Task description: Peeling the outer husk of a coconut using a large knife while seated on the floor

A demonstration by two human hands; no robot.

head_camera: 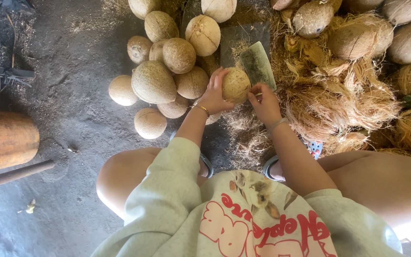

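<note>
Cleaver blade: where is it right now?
Head view, upper centre: the cleaver is in the right hand, its blade just right of the coconut that the left hand holds.

Husked coconut (235, 84): matt tan shell, rough with fibre; cleaver blade (258, 65) touching it: dull grey metal, scuffed; husk heap (353, 95) right of blade: dry, stringy, coarse; ground (67, 95) left of coconut: matt grey, gritty.

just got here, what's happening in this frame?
A seated person is working a husked coconut over the ground. The left hand grips it from the side; the right hand holds a broad cleaver with its blade against the shell. A pile of cleaned coconuts sits to the left, loose husk fibre to the right.
</note>
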